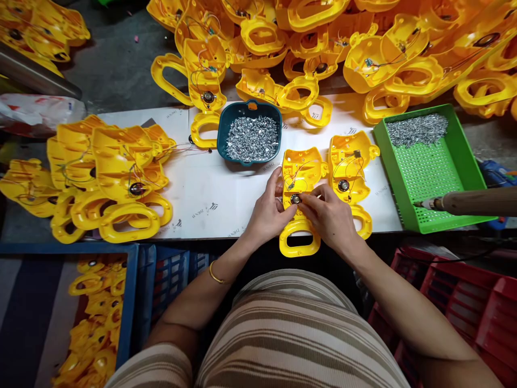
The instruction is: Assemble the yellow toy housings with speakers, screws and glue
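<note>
A yellow plastic shell half (301, 161) with a looped handle lies open side up in front of me, thin wires running inside it. My left hand (269, 213) grips its left edge, the thumb near a small round speaker (296, 199) seated in the shell. At that speaker's right rim, my right hand (333, 218) has thumb and fingers pinched together. Whatever the fingertips hold is too small or hidden to tell. Close by on the right sits a second yellow shell half (350, 161) with its own speaker (343, 185), partly covered by my right hand.
A dark teal basin (249, 160) of small screws stands beyond my hands. Right of the shells, a green basket (434, 172) holds more screws, with a power screwdriver (464, 202) over it. Yellow shells (117, 161) are stacked left; more are heaped behind. Blue (133, 302) and red crates (456, 302) flank me.
</note>
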Tool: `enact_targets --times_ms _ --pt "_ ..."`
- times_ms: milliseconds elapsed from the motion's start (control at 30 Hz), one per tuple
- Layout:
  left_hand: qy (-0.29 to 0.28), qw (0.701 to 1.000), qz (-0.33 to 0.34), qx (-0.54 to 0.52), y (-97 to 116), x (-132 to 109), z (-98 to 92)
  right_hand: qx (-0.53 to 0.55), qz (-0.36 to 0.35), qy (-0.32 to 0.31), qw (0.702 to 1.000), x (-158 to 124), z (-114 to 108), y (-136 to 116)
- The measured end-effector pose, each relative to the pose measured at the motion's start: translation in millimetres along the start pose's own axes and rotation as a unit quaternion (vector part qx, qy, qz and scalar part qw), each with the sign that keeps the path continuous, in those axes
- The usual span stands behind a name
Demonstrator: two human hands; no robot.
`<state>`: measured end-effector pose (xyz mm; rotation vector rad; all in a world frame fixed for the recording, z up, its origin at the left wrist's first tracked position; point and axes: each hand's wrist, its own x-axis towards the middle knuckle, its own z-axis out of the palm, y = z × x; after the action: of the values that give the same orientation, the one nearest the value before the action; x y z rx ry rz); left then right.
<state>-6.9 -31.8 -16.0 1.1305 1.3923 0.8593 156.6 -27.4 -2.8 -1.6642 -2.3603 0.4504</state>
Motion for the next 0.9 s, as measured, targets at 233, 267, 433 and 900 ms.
enact_targets --times_ms 233,267,433,900 --pt "0.007 1.0 0.007 0.008 -2 9 -1.8 -0.08 0.017 -0.047 0.996 6 0 -7" --pt "0.004 1.0 0.003 0.006 -1 10 -3.4 -0.084 0.015 -0.05 0.995 6 1 -7" --pt "-0.051 0.997 -0.054 -0.001 8 3 -26.0 -0.082 -0.008 -0.02 0.996 5 2 -5" --pt "0.025 0.997 -0.064 -0.039 12 1 -41.0 -0.023 -0.021 0.026 0.999 -2 1 2"
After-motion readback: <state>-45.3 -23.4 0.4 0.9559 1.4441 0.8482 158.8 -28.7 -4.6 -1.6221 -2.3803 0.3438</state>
